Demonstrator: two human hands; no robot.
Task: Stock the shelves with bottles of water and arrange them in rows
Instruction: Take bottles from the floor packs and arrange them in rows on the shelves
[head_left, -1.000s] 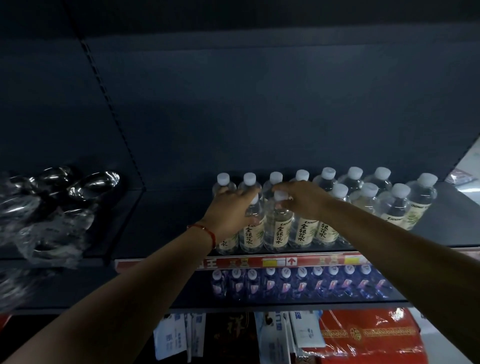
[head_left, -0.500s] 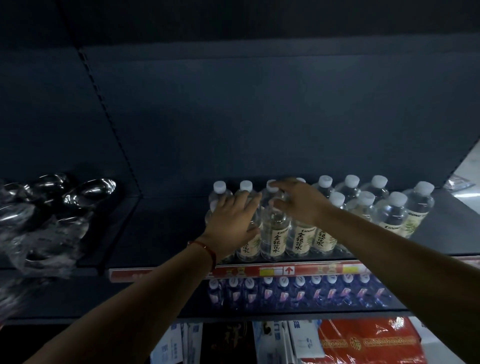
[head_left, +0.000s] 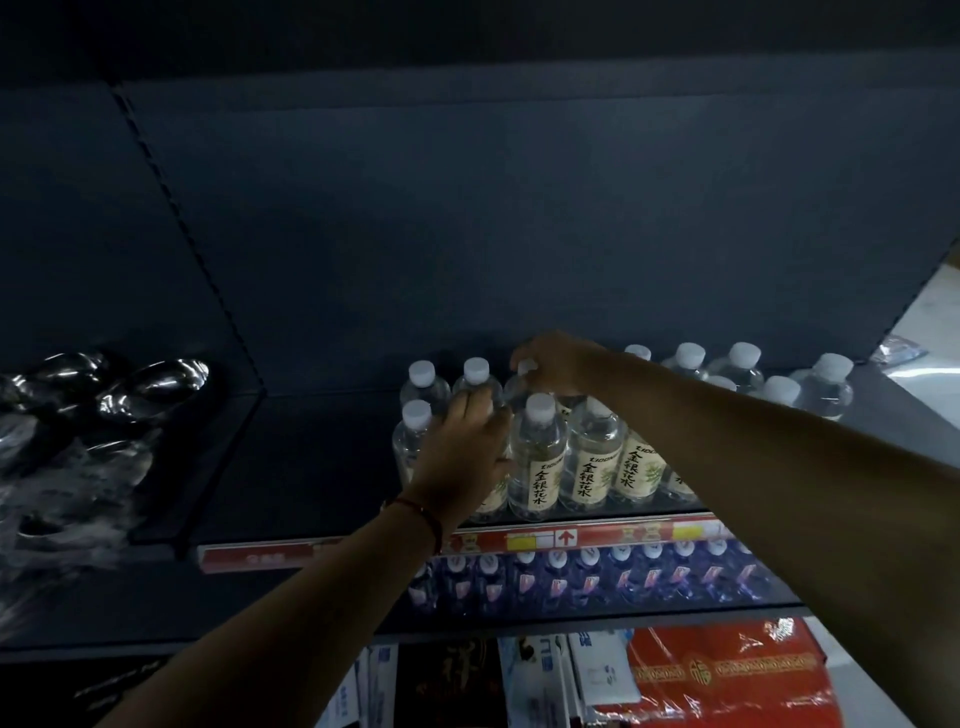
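Observation:
Clear water bottles with white caps and pale labels stand in two rows on a dark shelf (head_left: 311, 467). My left hand (head_left: 462, 457) wraps round a front-row bottle second from the left, hiding most of it. A front bottle (head_left: 537, 457) stands just right of that hand. My right hand (head_left: 558, 361) reaches to the back row, fingers curled round the capped top of a back bottle (head_left: 527, 370). More bottles (head_left: 737, 364) extend to the right behind my right forearm.
Crumpled clear plastic wrap (head_left: 78, 426) lies on the shelf's left part. A red price strip (head_left: 571, 538) edges the shelf front. Below it stand purple-labelled bottles (head_left: 597, 571). Lower down sit a red box (head_left: 722, 675) and white packets (head_left: 540, 680).
My right hand has moved from the front-row bottle top back to a bottle in the rear row. My left hand stays on its front bottle. The view has tilted up slightly.

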